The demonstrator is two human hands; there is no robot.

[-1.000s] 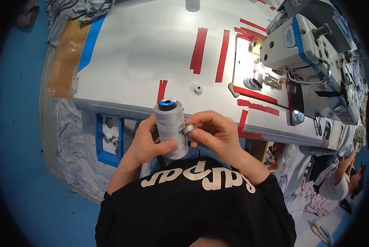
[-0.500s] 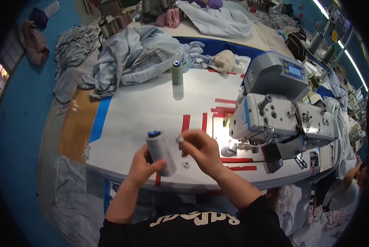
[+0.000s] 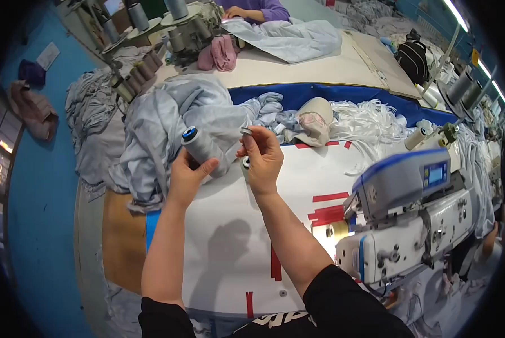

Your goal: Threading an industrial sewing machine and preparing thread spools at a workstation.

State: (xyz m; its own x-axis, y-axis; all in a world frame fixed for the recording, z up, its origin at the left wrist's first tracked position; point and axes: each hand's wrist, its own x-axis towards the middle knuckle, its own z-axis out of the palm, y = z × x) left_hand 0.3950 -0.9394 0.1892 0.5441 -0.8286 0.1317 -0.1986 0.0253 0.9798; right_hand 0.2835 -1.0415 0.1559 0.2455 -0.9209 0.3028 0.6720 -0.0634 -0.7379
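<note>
2 hands lifted over a white sewing table (image 3: 224, 248), one with a thread cone, one with a small bobbin.

The left hand (image 3: 186, 179) is wrapped around the lower end of a grey cone of thread with a blue core (image 3: 203, 149); the cone is tilted, its blue top pointing up and to the left, its body lying across the fingers and thumb. Just beside it, the right hand (image 3: 262, 158) pinches a small round metal bobbin (image 3: 246, 131) between raised fingertips, above and right of the cone, not touching it. Behind both hands lies a heap of pale grey-blue fabric (image 3: 162, 121). To the right stands a white and blue sewing machine (image 3: 410, 214), well apart from the hands, with red tape strips (image 3: 325, 205) on the tabletop between.
</note>
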